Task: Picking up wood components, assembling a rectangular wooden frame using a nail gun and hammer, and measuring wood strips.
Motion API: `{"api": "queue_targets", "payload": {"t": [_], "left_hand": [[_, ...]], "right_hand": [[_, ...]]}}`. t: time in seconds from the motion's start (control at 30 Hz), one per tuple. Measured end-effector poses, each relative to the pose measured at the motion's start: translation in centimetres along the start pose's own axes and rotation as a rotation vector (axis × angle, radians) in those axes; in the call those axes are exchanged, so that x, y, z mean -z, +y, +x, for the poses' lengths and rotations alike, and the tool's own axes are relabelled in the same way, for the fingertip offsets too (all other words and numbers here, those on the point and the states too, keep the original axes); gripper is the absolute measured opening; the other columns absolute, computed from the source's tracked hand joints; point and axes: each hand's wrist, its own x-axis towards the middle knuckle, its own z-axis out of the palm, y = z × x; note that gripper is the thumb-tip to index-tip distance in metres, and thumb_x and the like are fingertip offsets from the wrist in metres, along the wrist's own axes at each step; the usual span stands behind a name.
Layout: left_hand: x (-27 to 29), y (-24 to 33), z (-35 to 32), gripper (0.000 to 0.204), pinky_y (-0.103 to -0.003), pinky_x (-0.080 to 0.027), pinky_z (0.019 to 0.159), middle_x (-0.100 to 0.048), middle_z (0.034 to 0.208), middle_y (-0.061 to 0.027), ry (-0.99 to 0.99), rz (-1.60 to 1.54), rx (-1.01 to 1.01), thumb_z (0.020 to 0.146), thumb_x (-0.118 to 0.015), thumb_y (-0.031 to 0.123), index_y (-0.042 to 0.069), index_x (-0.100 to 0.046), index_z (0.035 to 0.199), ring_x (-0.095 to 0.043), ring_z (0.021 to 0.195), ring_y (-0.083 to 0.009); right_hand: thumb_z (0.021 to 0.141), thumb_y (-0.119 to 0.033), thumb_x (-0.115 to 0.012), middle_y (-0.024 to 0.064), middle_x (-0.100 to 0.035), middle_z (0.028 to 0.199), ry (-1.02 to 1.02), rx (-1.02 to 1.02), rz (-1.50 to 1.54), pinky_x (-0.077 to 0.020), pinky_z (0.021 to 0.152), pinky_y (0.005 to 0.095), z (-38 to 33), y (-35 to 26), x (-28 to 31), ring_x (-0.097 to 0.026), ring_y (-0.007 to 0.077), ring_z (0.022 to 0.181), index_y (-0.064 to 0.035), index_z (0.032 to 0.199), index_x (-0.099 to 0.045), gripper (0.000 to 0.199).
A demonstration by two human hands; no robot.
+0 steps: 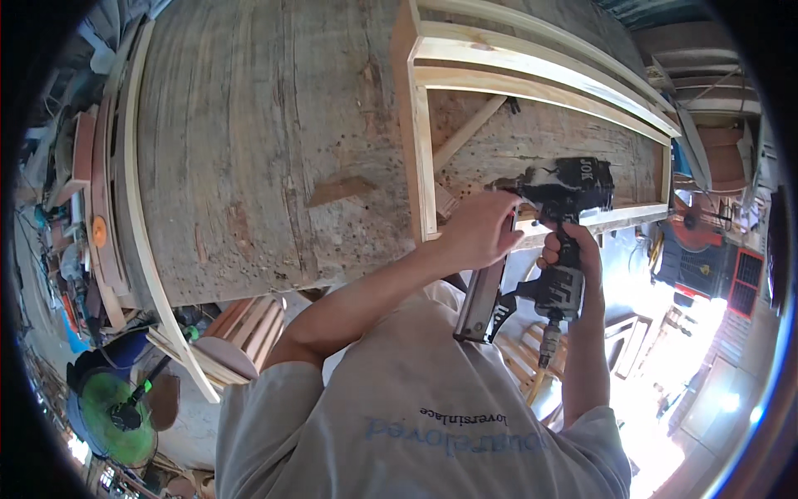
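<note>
My right hand (572, 245) is wrapped round the handle of a black air nail gun (573, 183) with a hose fitting at its lower end. The gun's body lies over the near rail of a pale wooden frame (421, 150), and its long straight magazine (482, 303) slants down toward my shirt. At the upper end of the magazine, close to the gun's nose, is my left hand (480, 229), with its fingers bent round that part. Those fingertips are partly hidden. The frame lies on a worn wooden workbench (224, 150).
Inside the frame lies a slanting wooden stick (470, 133). A flat wood scrap (341, 190) rests on the bench. A long wooden strip (137, 200) runs along the left side. Below left stand a green fan (116, 420) and stacked wooden strips (253, 328).
</note>
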Motion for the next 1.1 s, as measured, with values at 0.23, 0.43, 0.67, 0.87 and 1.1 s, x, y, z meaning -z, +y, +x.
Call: {"api": "queue_targets", "payload": {"t": [0.23, 0.43, 0.67, 0.87, 1.1], "left_hand": [[-9.2, 2.5, 3.8, 0.033, -0.043, -0.048, 0.080, -0.064, 0.095, -0.0186, -0.087, 0.057, -0.081, 0.078, -0.067, 0.016, 0.002, -0.059, 0.108, -0.062, 0.090, -0.0361], [-21.5, 7.9, 6.9, 0.042, -0.041, -0.049, 0.080, -0.064, 0.098, -0.0189, -0.480, 0.200, -0.041, 0.076, -0.071, 0.022, 0.002, -0.057, 0.111, -0.064, 0.091, -0.0329], [-41.5, 9.1, 4.6, 0.036, -0.048, -0.043, 0.085, -0.065, 0.099, -0.0177, -0.945, 0.388, -0.024, 0.085, -0.059, 0.031, 0.003, -0.057, 0.108, -0.063, 0.094, -0.0348], [-52.9, 19.2, 5.7, 0.037, -0.050, -0.040, 0.090, -0.065, 0.099, -0.0194, -1.369, 0.277, -0.089, 0.086, -0.058, 0.034, 0.004, -0.058, 0.107, -0.061, 0.098, -0.0356], [-63.6, 17.1, 15.0, 0.045, -0.043, -0.042, 0.093, -0.064, 0.106, -0.0191, -1.201, 0.102, -0.234, 0.081, -0.067, 0.034, 0.003, -0.059, 0.113, -0.061, 0.100, -0.0350]], "right_hand": [[0.085, -0.025, -0.057, 0.0053, -0.059, 0.068, 0.122, 0.147, 0.188, -0.0531, 0.061, 0.0331, -2.9, 1.1, 7.3, -0.060, 0.0191, 0.059, -0.0060, 0.089, -0.057, 0.020], [0.083, -0.021, -0.060, 0.0051, -0.059, 0.070, 0.226, 0.222, 0.560, -0.0536, 0.060, 0.0325, -8.8, 0.1, 19.5, -0.060, 0.0180, 0.060, -0.0049, 0.086, -0.055, 0.017], [0.084, -0.023, -0.059, 0.0051, -0.059, 0.070, 0.287, 0.319, 0.998, -0.0527, 0.054, 0.0300, -11.8, 7.6, 39.5, -0.060, 0.0157, 0.059, -0.0039, 0.084, -0.055, 0.019], [0.087, -0.027, -0.054, 0.0021, -0.058, 0.065, 0.242, 0.519, 1.168, -0.0488, 0.053, 0.0263, -15.5, 15.0, 60.9, -0.058, 0.0153, 0.056, -0.0075, 0.074, -0.052, 0.023], [0.081, -0.026, -0.060, 0.0075, -0.057, 0.063, 0.655, 0.284, 1.188, -0.0495, 0.053, 0.0309, -18.2, 12.5, 72.9, -0.058, 0.0197, 0.054, -0.0033, 0.076, -0.053, 0.025]]}}
